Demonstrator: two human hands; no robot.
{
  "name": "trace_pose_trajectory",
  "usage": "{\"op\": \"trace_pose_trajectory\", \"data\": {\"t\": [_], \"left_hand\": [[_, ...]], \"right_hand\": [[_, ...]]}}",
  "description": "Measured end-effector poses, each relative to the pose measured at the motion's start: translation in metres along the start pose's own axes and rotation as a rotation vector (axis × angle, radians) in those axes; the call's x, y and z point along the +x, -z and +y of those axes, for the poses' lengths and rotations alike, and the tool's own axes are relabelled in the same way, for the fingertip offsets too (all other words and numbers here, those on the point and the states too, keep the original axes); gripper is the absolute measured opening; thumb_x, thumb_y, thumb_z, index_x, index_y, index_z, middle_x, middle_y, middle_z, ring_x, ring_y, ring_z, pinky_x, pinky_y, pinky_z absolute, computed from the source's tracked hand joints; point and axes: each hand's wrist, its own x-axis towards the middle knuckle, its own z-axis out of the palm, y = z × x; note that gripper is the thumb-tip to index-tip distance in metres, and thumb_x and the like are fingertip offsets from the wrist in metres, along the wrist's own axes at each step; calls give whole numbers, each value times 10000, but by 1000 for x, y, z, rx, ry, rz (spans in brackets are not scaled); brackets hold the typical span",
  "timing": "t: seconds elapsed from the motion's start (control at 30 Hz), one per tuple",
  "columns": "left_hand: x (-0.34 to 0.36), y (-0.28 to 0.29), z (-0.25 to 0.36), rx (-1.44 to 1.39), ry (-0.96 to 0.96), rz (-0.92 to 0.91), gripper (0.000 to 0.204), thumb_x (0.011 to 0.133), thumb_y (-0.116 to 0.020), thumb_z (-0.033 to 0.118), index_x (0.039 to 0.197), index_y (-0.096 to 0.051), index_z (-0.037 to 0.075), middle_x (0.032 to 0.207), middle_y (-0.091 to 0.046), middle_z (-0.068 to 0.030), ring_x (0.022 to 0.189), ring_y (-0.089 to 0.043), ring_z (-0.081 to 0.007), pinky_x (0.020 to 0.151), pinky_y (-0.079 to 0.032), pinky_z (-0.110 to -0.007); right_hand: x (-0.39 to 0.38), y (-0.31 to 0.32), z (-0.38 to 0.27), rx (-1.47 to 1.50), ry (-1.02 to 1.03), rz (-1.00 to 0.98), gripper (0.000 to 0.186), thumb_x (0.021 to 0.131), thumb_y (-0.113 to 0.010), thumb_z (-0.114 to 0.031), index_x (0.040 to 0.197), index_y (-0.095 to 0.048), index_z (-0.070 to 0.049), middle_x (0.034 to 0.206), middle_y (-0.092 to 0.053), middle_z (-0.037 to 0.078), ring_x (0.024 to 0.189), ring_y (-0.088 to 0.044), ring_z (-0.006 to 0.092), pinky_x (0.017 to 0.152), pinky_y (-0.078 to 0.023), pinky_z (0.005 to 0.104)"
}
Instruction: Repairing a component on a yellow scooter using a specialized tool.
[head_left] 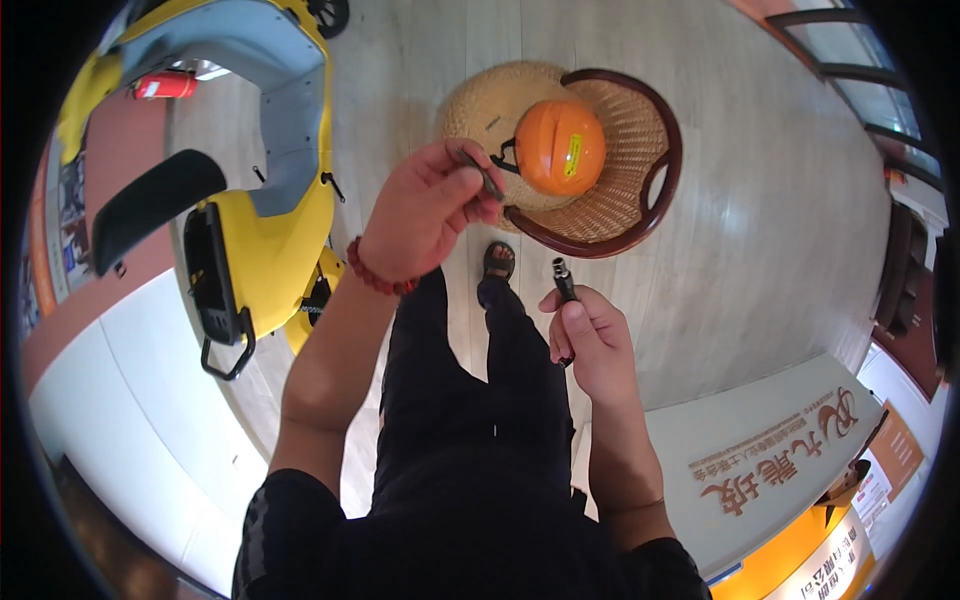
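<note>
My left hand [415,215], with a red bead bracelet at the wrist, is raised left of the middle. Its thumb and fingers pinch a short, slim dark piece [482,174], whose kind I cannot make out. Lower and to the right, my right hand [598,345] is closed around a slim black cylinder with a shiny metal end [563,278]. That metal end points up and away from me, and the cylinder's lower end shows below my fingers. The two pieces are apart from each other.
Ahead stands a round woven chair [650,205] with a dark wooden rim, an orange helmet [562,148] on its seat. A yellow scooter [265,250] is at the left, a red fire extinguisher [165,85] beyond it. A pale printed counter [770,440] is at the lower right.
</note>
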Motion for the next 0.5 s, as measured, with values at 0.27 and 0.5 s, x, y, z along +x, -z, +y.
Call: {"op": "trace_pose_trajectory", "data": {"t": [0.27,0.5], "left_hand": [[-165,-108,53,80,-357,-182,134,864,-520,43,994,-525,9,869,-597,-79,719,-580,-117,677,-487,-233],[-308,-125,83,251,-560,-208,146,855,-545,72,986,-505,22,864,-582,-100,751,-567,-142,680,-483,-267]], "right_hand": [[-120,-87,-65,-22,241,-351,244,939,-433,-220,926,-553,-8,599,-446,-24,501,-406,39,476,-350,189],[-213,-170,-47,-41,389,-455,271,935,-436,-249,922,-554,-6,532,-412,-31,462,-384,44,451,-345,199]]}}
